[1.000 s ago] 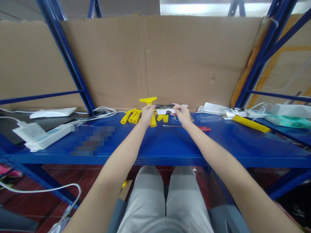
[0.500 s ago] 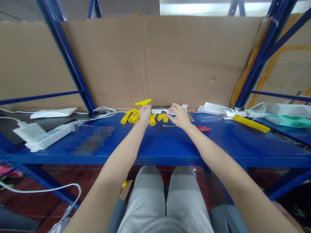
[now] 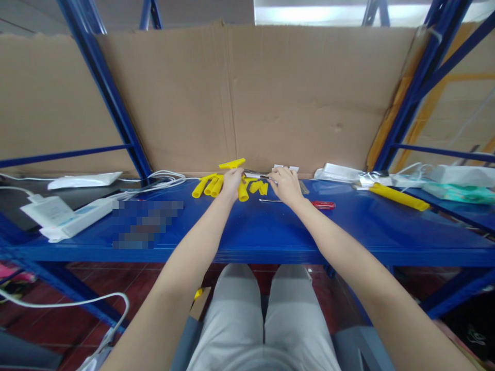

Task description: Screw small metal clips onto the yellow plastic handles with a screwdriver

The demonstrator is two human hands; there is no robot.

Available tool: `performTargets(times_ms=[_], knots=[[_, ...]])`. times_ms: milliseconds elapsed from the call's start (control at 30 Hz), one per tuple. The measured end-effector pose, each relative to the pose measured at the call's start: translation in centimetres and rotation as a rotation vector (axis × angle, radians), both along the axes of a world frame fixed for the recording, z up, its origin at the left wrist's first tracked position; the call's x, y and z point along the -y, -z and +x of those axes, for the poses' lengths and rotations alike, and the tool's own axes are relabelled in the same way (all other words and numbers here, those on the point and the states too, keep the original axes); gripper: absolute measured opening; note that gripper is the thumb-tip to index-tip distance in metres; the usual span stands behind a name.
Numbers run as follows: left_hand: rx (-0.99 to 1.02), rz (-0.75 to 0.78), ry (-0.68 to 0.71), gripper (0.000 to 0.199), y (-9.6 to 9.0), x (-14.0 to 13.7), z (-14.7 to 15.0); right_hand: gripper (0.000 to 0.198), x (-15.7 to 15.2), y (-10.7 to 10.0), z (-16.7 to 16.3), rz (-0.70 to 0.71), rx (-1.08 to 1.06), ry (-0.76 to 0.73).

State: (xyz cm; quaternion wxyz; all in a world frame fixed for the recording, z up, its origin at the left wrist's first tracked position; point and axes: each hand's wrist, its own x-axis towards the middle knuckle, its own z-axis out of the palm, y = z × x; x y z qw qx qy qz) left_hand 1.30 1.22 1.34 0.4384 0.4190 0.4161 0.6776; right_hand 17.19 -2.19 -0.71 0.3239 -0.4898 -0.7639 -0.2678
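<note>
My left hand [image 3: 232,181] grips a yellow plastic scraper [image 3: 232,164] by its handle, its flat head pointing up and left. My right hand [image 3: 285,184] pinches a thin dark blade strip [image 3: 255,175] that runs towards the scraper's head. Both hands hover over the far middle of the blue shelf [image 3: 251,232]. Several loose yellow handles [image 3: 209,185] lie just left of and below my left hand, and more yellow pieces [image 3: 260,187] sit between my hands. A red-handled screwdriver [image 3: 314,204] lies just to the right of my right wrist.
White boxes [image 3: 65,216] and cables [image 3: 162,179] lie at the left, white packets [image 3: 340,172] and a long yellow handle [image 3: 398,197] at the right. A cardboard sheet [image 3: 247,98] backs the shelf. Blue uprights [image 3: 104,87] stand on both sides.
The blade strip, held flat and face-on a second ago, is now turned edge-on and lower. Both hands have dropped slightly and my right hand has shifted left towards the scraper.
</note>
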Motion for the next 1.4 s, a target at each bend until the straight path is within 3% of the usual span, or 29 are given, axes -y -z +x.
performTargets(times_ms=[167, 300, 500, 667, 767, 933, 1100, 1400], knots=[[-0.08, -0.025, 0.052, 0.019, 0.0, 0.2, 0.1, 0.025, -0.6, 0.2, 0.7, 0.004, -0.138, -0.001], [-0.191, -0.047, 0.009, 0.015, 0.1, 0.6, 0.1, 0.025, -1.1, 0.1, 1.3, -0.053, -0.289, 0.042], [-0.213, -0.117, 0.02, 0.045, 0.1, 0.8, 0.1, 0.028, -1.3, -1.1, 3.6, -0.272, -0.541, 0.24], [-0.241, -0.117, 0.061, 0.054, 0.2, 0.9, 0.2, 0.034, -2.9, -1.3, 6.7, -0.391, -0.92, 0.191], [-0.254, -0.113, 0.083, 0.052, 0.3, 1.1, 0.4, 0.036, -3.6, -1.5, 7.9, -0.391, -1.049, 0.206], [-0.243, -0.119, 0.114, 0.049, 0.4, 1.6, 0.7, 0.037, -4.4, -2.6, 8.8, -0.376, -0.984, 0.282], [-0.236, -0.135, 0.152, 0.048, 0.5, 1.7, 0.9, 0.032, -5.9, -3.4, 8.7, -0.364, -0.683, 0.367], [-0.177, -0.139, 0.153, 0.054, 0.6, 1.1, 0.7, 0.036, -8.8, -4.5, 7.4, -0.402, -0.522, 0.367]])
